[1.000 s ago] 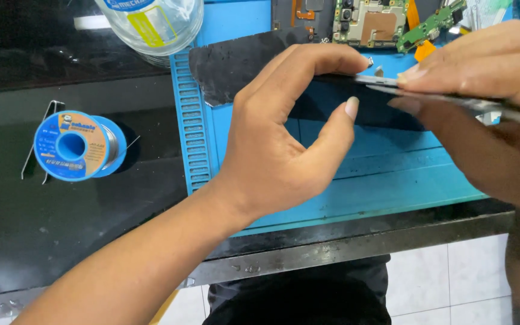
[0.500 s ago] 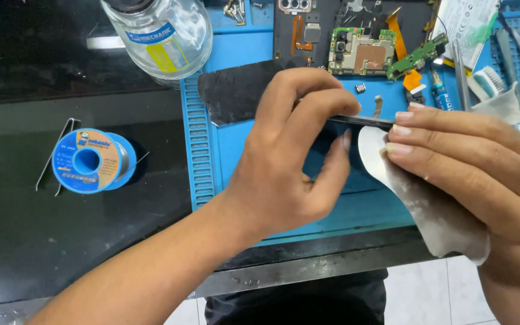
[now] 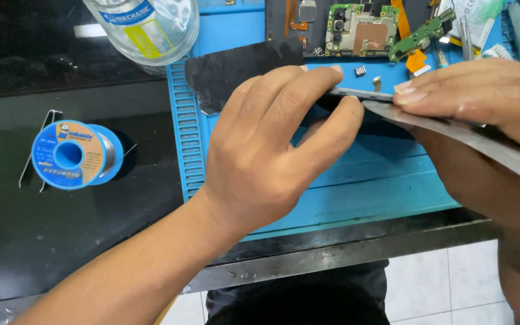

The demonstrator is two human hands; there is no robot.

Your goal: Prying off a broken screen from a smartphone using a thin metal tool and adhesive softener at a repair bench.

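Bare dark bench [image 3: 91, 241] lies open near left, while the solder spool [image 3: 76, 154], clear bottle [image 3: 148, 27] and far circuit boards [image 3: 362, 27] crowd the rest.

We had a single view, from a camera worn on the head, looking steeply down and slightly forward over the bench edge. It sat close: the hands filled mid-frame, the blue mat [image 3: 356, 192] lay beneath, and floor tiles [image 3: 446, 283] showed below.

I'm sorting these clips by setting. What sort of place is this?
Most likely a phone or electronics repair bench: a blue repair mat, an opened device with green circuit boards, and a blue spool of solder wire on the dark worktop.
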